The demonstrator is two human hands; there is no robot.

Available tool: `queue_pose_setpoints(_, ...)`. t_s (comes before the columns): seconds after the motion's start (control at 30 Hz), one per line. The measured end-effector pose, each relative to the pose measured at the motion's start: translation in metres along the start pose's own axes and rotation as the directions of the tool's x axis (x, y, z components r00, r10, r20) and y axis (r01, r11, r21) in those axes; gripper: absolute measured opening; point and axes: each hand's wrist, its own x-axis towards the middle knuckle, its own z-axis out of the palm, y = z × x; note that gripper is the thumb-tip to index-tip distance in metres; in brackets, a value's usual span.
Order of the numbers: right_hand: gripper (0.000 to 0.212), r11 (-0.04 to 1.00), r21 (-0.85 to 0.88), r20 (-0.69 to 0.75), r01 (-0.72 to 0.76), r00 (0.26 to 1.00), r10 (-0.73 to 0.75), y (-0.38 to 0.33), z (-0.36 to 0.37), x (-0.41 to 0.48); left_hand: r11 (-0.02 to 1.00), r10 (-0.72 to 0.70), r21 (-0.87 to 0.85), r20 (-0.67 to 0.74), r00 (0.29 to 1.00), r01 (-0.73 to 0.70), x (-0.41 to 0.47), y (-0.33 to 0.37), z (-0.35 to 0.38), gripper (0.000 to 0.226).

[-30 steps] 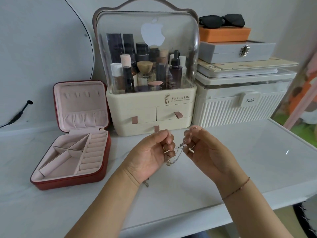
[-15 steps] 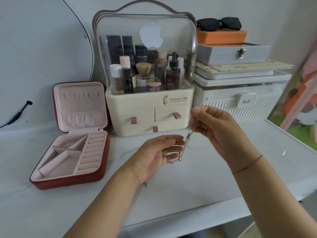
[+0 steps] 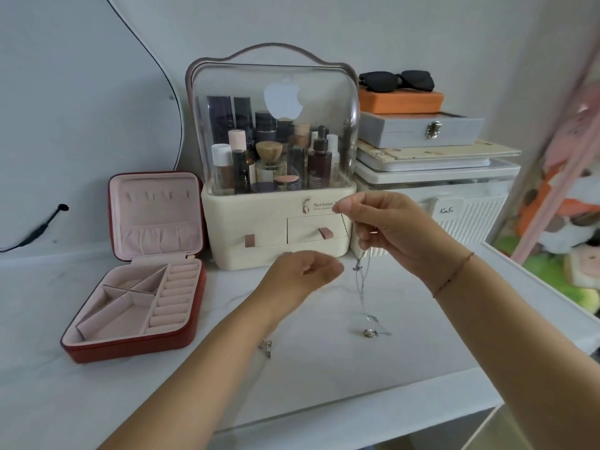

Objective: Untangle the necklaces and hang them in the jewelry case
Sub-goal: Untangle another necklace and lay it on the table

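Observation:
My right hand (image 3: pixel 386 232) is raised in front of the cosmetics organizer and pinches a thin silver necklace (image 3: pixel 362 287). Its chain hangs straight down, and its pendant end (image 3: pixel 370 332) touches the white tabletop. My left hand (image 3: pixel 302 271) hovers just left of the chain, blurred, with its fingers curled. I cannot see whether it holds anything. A second small pendant (image 3: pixel 266 347) with a faint chain lies on the table beside my left forearm. The red jewelry case (image 3: pixel 130 349) stands open at the left, its pink lid (image 3: pixel 152 196) upright with a row of hooks.
A cream cosmetics organizer (image 3: pixel 276 235) with a clear dome stands at the back centre. To its right, a white ribbed box (image 3: pixel 470 219) carries stacked boxes and black sunglasses (image 3: pixel 396 80). The table's right edge (image 3: pixel 552 293) borders soft toys. A mirror (image 3: pixel 65 108) leans at the left.
My right hand has lifted the necklace higher, so the chain now hangs free down to the table. My left hand has moved away from the chain and turned over, its fingers curled.

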Motion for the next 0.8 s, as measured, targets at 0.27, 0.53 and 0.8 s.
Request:
queue_pose_setpoints(0.27,0.029,0.998,0.011,-0.012,0.057,0.998,-0.056,0.004,0.005,0.015,0.994,0.079,-0.075,0.068,0.995,-0.073,0.014,0.010,0.002,0.005)
queue_pose_setpoints(0.53,0.024,0.985,0.172,0.062,0.029,0.997,-0.040,0.035,0.014,0.034,0.983,0.062,-0.177,0.065,0.996,-0.049,0.025,-0.007,-0.004,0.008)
queue_pose_setpoints(0.8,0.020,0.960,0.280,0.126,0.025,0.990,-0.062,0.056,0.019,0.050,0.996,0.089,-0.023,-0.056,0.994,-0.090,0.027,-0.030,0.000,0.005)
